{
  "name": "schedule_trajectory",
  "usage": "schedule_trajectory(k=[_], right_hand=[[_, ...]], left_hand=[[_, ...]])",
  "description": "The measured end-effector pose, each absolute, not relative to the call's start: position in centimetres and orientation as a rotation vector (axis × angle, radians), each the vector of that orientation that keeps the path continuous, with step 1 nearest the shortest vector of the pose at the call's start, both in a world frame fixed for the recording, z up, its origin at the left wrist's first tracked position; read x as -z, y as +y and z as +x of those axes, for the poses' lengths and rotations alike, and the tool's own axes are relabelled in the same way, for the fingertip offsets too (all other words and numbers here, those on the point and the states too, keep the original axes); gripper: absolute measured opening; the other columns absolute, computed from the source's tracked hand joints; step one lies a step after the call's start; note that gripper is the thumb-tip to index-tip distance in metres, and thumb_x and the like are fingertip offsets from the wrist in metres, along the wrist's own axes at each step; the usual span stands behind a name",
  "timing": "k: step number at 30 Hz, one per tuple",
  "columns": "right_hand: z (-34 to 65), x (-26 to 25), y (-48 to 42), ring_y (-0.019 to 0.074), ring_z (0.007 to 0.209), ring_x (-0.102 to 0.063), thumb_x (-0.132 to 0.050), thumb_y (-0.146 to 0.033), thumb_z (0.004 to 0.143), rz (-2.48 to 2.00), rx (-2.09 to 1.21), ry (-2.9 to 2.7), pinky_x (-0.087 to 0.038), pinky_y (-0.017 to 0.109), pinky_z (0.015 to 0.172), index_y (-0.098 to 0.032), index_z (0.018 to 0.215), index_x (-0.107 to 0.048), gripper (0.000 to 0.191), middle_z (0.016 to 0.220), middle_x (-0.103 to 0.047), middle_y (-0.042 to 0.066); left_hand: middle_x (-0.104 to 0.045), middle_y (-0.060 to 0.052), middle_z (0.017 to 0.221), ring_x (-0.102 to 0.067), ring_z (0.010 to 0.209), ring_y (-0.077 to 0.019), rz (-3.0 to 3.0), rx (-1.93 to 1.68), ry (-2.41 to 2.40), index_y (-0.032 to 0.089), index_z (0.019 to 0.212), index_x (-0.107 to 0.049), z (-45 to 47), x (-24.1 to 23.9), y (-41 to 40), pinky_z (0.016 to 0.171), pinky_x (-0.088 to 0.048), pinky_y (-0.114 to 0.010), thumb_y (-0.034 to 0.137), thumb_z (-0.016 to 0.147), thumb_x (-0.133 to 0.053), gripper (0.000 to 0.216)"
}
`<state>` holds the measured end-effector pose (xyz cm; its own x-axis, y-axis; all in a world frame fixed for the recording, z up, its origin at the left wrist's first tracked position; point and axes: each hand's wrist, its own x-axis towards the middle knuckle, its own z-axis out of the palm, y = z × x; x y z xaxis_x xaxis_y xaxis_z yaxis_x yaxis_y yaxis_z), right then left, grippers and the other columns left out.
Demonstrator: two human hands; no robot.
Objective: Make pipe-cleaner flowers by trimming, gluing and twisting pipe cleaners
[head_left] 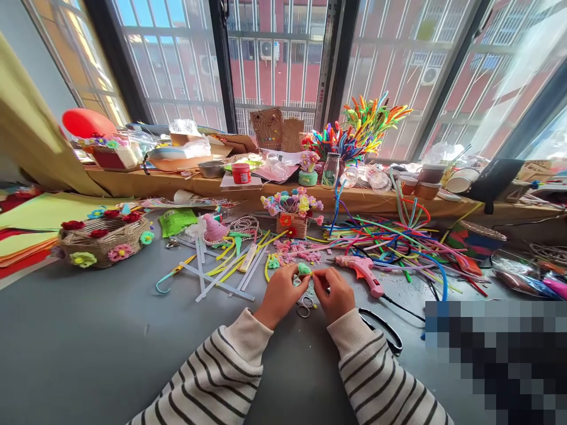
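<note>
My left hand (280, 293) is closed in a pinch around a small mint-green fuzzy flower-like piece (303, 269). Fingertips of my right hand (335, 295) are pinched together right beside it, at a tiny yellowish bit too small to make out. Below and between the hands lie scissors (303, 309), their handle loops toward me and the blades partly hidden. A pink hot glue gun (358, 269) rests just right of my right hand, nozzle pointing left. Beyond my fingers are pink fuzzy scraps (297, 251) and another mint-green piece (274, 261).
Clear glue sticks (217, 281) and yellow pipe cleaners lie left. A flower-trimmed basket (106, 239) stands farther left. Ahead is a small pot of fuzzy flowers (292, 224). Piled pipe cleaners (390, 236) spread right. The glue gun's black cord (403, 308) runs right. A cluttered ledge (199, 184) lines the window.
</note>
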<state>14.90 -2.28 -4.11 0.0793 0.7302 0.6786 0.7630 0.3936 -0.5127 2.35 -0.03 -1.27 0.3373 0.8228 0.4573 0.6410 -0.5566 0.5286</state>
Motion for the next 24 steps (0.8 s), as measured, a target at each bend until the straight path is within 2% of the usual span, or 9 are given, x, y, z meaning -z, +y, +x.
schedule_trajectory(k=[7,19,24], right_hand=[[14.85,3.83,-2.46,0.0097,0.053,-0.049,-0.041,-0.023,0.074,-1.350,-0.005,-1.609,-0.042,0.020,0.050,-0.014,0.070,-0.052,0.014,0.064,-0.052,0.003],[14.73,3.68,-2.44,0.0102,0.053,-0.051,-0.040,-0.025,0.074,-1.296,-0.194,-1.590,-0.045,0.021,0.047,-0.013,0.078,-0.056,0.020,0.069,-0.056,0.005],[14.80,3.52,-2.40,0.0109,0.055,-0.052,-0.039,-0.027,0.075,-1.309,-0.218,-1.587,-0.045,0.021,0.048,-0.013,0.076,-0.057,0.023,0.068,-0.057,0.006]], left_hand=[[-0.050,0.002,0.057,-0.044,0.053,-0.0082,2.281,-1.053,1.267,0.016,0.059,-0.047,2.75,1.04,-0.33,0.049,-0.032,-0.019,0.025,0.069,-0.043,0.014],[-0.053,0.001,0.061,-0.047,0.058,-0.0101,2.233,-1.027,1.309,0.017,0.070,-0.051,2.24,1.30,0.12,0.051,-0.033,-0.020,0.032,0.072,-0.040,0.019],[-0.051,0.000,0.060,-0.046,0.059,-0.0109,2.319,-1.040,1.386,0.016,0.062,-0.048,2.02,1.24,0.09,0.051,-0.032,-0.021,0.032,0.073,-0.040,0.021]])
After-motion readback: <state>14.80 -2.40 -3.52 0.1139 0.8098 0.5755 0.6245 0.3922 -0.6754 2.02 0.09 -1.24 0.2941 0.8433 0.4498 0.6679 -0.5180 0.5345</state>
